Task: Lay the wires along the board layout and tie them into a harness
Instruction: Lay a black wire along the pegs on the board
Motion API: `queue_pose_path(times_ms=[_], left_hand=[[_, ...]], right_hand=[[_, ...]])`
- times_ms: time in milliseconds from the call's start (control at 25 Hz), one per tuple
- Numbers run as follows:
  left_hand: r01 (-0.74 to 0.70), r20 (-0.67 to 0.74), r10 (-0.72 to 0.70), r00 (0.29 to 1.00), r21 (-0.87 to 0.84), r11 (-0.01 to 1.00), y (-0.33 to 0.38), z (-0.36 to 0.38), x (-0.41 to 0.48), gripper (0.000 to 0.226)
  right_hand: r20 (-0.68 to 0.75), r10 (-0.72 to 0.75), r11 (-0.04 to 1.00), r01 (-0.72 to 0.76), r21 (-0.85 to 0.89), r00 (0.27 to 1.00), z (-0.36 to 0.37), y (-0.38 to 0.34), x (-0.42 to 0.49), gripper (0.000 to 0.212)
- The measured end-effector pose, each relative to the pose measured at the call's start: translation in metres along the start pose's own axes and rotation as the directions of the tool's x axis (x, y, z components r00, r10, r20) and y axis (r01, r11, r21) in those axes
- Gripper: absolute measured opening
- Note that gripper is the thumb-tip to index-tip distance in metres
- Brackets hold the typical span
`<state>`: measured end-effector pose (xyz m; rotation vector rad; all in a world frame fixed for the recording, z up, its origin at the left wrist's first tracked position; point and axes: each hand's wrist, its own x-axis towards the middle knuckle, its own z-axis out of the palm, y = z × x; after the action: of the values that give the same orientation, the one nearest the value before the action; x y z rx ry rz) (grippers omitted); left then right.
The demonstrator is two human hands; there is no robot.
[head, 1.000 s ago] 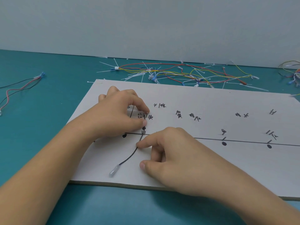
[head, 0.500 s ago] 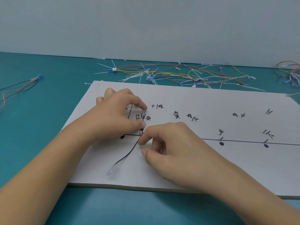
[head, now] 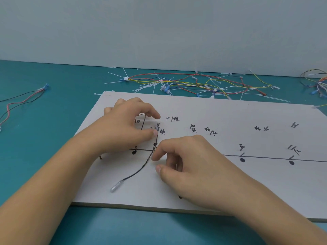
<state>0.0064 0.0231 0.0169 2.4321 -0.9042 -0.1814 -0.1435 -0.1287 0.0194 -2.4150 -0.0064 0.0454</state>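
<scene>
loose wires, cable ties behind board

The left hand and right hand sit close, fingers curled, thumbs and forefingers slightly parted

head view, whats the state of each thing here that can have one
black wire: on the board, curved, upper end at the left thumb, clear-sleeved end loose
left hand: thumb tip against the wire's upper end, index finger raised off it; grip unclear
right hand: index fingertip touches the wire mid-run, thumb off it
board: lying flat, one wire on it
loose wires: tangled heap behind the board, untied
</scene>
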Motion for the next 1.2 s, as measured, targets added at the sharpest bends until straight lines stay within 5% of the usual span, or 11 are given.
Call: queue_pose_path(times_ms=[400,680,1200], left_hand=[[0.008,-0.072,-0.017,0.997,-0.122,0.992,0.004,0.004,0.002,0.014],[0.029,-0.001,-0.029,1.0,-0.107,0.994,0.012,0.004,-0.001,0.044],[0.02,-0.023,-0.022,1.0,-0.097,0.995,0.004,0.011,0.004,0.058]], right_hand=[[-0.01,0.005,1.0,-0.005,0.002,1.0,-0.001,0.002,0.002,0.014],[0.009,0.009,1.0,-0.009,-0.009,1.0,-0.001,0.003,0.002,0.014],[0.055,-0.022,0.999,0.025,-0.044,0.998,-0.002,0.002,0.001,0.014]])
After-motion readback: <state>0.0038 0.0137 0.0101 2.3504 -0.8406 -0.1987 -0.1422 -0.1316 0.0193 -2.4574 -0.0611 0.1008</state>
